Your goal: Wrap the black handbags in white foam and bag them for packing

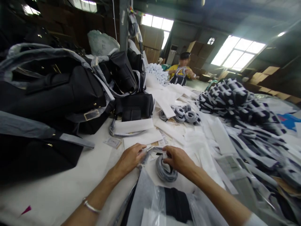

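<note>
A plastic-wrapped grey strap (157, 148) stretches between my two hands above the white table. My left hand (131, 158) pinches it near a metal fitting at its left end. My right hand (180, 160) is closed on the strap's other end, with the fingertips partly hidden. Just below and touching those fingers is a rolled-up strap coil (161, 171); whether it joins the stretched piece I cannot tell. Close to me lies a black bag (176, 204) under clear plastic, with a grey wrapped band (143, 194) along its left side.
Black handbags (77, 84) are piled on the left. More strap coils (180, 114) and white foam sheets (164, 103) lie ahead. Heaped wrapped straps (242, 100) cover the right side. Across the table, a person in yellow (175, 67) handles a strap.
</note>
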The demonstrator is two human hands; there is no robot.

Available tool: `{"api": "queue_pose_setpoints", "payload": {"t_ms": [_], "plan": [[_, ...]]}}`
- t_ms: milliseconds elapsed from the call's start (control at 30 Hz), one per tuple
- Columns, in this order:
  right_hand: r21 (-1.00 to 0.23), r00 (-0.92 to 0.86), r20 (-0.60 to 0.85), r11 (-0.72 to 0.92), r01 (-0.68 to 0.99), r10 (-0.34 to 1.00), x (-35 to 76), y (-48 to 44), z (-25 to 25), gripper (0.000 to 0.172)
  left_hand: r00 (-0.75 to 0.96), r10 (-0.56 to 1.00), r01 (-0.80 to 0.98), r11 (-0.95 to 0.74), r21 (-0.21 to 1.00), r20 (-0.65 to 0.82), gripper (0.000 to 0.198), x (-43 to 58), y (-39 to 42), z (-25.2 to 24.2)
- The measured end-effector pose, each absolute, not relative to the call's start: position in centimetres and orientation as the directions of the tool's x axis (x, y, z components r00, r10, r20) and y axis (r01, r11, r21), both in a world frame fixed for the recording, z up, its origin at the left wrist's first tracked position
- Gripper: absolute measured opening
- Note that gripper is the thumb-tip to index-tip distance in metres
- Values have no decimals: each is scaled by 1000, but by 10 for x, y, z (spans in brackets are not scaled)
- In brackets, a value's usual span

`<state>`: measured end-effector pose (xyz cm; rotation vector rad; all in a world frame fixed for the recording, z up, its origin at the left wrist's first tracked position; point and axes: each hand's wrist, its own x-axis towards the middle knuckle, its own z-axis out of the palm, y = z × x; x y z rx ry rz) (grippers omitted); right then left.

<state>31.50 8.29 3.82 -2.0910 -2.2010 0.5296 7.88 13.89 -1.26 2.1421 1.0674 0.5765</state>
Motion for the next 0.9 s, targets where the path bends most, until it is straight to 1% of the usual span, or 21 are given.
{"api": "queue_pose_setpoints", "payload": {"t_ms": [67,133,233,267,333,400,433,500,600,733,800,900], "plan": [[-230,-44,-181,1,973,983,305,91,32,35,575,816,542,-434,720,58,37,88,138,-6],[-206,-15,-153,-17,978,988,301,98,31,38,592,805,568,-456,685,45,41,99,140,-1],[-163,-8,-103,-9,987,995,301,104,34,45,625,780,583,-479,656,14,36,117,147,4],[-154,-18,-98,3,988,995,302,106,35,43,637,771,586,-485,649,1,34,122,150,5],[-152,-36,-110,19,988,993,304,108,36,32,647,762,600,-494,630,-20,33,131,153,7],[-173,-33,-131,10,985,991,305,110,34,21,635,772,633,-492,598,-37,38,140,154,9],[-190,-23,-136,-3,982,990,305,110,32,19,625,779,652,-489,580,-46,42,143,154,10],[-238,2,-132,-34,971,991,306,111,27,18,610,789,683,-484,547,-64,48,149,153,11],[-342,3,-148,-54,938,989,313,114,23,23,612,786,705,-492,511,-87,45,155,152,13],[-543,-137,-258,-27,840,956,337,123,32,25,611,787,721,-510,469,-83,27,155,143,16],[-624,-206,-292,-23,781,934,349,127,39,29,619,783,715,-531,456,-58,25,152,134,18],[-686,-315,-353,-15,727,881,349,131,44,35,670,742,663,-598,451,-1,26,144,119,23]]}}
